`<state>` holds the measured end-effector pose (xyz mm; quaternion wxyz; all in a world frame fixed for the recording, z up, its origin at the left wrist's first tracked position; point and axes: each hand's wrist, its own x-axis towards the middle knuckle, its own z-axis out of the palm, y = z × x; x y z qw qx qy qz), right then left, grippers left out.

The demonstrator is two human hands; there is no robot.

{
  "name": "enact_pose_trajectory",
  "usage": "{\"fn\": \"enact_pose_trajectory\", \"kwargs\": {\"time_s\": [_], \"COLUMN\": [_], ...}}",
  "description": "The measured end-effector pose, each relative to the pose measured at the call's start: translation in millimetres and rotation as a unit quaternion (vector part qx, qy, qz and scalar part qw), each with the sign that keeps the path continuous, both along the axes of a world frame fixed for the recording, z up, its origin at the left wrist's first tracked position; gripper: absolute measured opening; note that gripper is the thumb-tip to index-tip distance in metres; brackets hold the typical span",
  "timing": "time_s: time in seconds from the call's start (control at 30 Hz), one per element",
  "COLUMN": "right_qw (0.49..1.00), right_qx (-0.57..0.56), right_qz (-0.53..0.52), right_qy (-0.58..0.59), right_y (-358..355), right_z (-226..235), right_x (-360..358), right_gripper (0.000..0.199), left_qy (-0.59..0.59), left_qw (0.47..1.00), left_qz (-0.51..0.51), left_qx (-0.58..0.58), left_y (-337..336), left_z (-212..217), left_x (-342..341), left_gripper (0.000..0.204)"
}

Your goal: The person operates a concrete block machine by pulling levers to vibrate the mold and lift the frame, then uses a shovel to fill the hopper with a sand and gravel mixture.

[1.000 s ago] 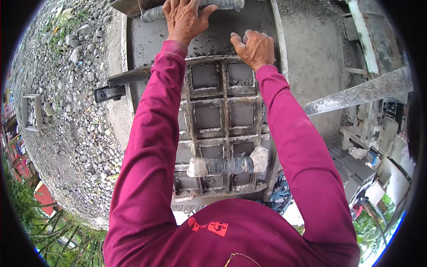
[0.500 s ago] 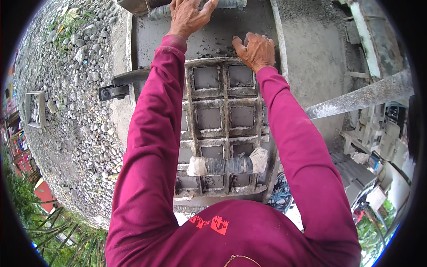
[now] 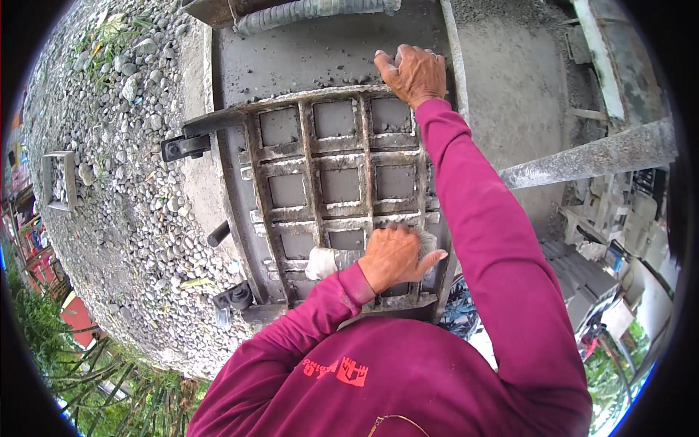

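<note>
A rusty metal grid frame [image 3: 309,175], caked with cement, lies in front of me with grey plate showing through its square openings. My left hand [image 3: 397,256] is over the cloth-wrapped handle [image 3: 328,262] at the grid's near end, its fingers bent over the far side and its thumb sticking out to the right. Beyond the grid's far right corner, my right hand [image 3: 416,74] is closed, knuckles up, low over the grey metal plate [image 3: 328,51]. Its fingertips are hidden, so what they hold, if anything, cannot be seen.
Another wrapped handle [image 3: 317,13] crosses the far end. Dark crumbs dot the plate near the grid's edge. Gravel [image 3: 138,211] spreads on the left, with a small rectangular frame [image 3: 60,180] on it. A thick grey pole [image 3: 597,154] slants in from the right.
My left hand has come back from the far wrapped handle to the near one, uncovering the grid's left side. My right hand has barely shifted.
</note>
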<state>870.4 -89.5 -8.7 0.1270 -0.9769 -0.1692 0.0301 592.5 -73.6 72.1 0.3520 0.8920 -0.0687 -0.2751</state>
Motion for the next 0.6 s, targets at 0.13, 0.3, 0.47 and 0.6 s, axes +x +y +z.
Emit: {"fn": "enact_pose_trajectory", "kwargs": {"time_s": [0.13,0.3,0.47,0.6], "right_qw": [1.000,1.000,0.999,0.999], "right_qx": [0.007,-0.009,0.000,0.000], "right_qz": [0.000,0.006,0.005,0.001], "right_qy": [-0.028,-0.011,-0.033,-0.037], "right_y": [-5,-2,-5,-8], "right_z": [-5,1,-4,-7], "right_x": [-2,0,0,0], "right_gripper": [0.055,0.055,0.055,0.055], "left_qy": [-0.006,-0.045,-0.019,-0.015], "left_qw": [1.000,0.997,0.998,0.998], "left_qz": [0.010,0.027,0.018,0.024], "left_qx": [0.018,0.063,0.062,0.064], "left_y": [-17,-23,-26,-30], "left_z": [0,3,2,0], "left_x": [-15,-19,-18,-18], "left_gripper": [0.075,0.069,0.066,0.064]}}
